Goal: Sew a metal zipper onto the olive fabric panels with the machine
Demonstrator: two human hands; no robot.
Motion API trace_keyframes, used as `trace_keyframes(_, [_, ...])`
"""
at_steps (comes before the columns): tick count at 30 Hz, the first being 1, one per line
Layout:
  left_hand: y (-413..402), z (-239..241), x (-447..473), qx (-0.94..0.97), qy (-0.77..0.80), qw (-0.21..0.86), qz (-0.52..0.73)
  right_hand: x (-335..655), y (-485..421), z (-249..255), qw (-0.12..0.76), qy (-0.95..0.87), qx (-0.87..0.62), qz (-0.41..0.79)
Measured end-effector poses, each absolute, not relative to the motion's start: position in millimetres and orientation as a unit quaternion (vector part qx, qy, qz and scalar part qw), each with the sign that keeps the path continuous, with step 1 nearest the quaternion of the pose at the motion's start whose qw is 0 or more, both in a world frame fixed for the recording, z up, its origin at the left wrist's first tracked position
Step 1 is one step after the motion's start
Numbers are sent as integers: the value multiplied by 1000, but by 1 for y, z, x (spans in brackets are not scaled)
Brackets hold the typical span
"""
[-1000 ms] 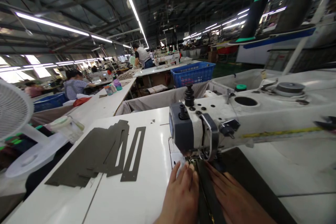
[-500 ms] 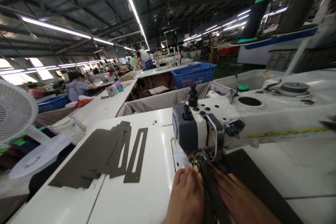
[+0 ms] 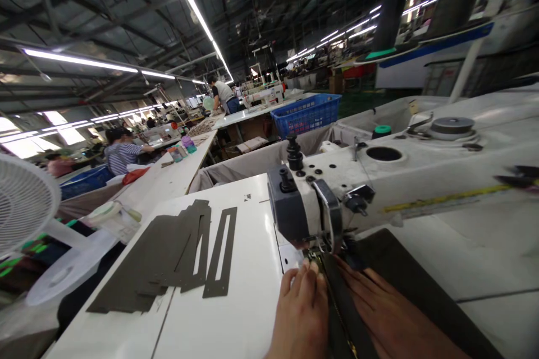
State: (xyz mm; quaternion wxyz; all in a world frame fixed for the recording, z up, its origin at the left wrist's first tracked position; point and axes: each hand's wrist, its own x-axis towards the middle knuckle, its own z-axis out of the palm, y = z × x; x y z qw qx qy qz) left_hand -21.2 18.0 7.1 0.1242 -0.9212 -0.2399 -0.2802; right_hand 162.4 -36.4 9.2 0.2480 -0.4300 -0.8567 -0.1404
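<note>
My left hand (image 3: 302, 314) lies flat on the white table, fingertips pressing the left edge of a dark fabric strip (image 3: 339, 305) just in front of the presser foot. On the other side of the strip, my right hand (image 3: 389, 320) rests flat on the dark fabric panel (image 3: 415, 286). The strip runs between both hands and under the head of the white sewing machine (image 3: 379, 185). The needle itself is hidden by the machine head.
A pile of dark cut fabric pieces (image 3: 168, 261) lies on the table to the left. A white fan (image 3: 25, 207) and a plastic container (image 3: 113, 219) stand at the far left. Behind are a blue basket (image 3: 307, 115), long tables and seated workers (image 3: 120, 148).
Both hands have crept slightly forward with the strip toward the presser foot. The view has shifted a little; the table's items look unmoved.
</note>
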Motion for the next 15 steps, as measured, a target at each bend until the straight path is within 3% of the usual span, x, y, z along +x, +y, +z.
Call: trace_keyframes(15, [21,14,-20,-931,-243,103,-250,160,-35,7,238,-857,-438,-133])
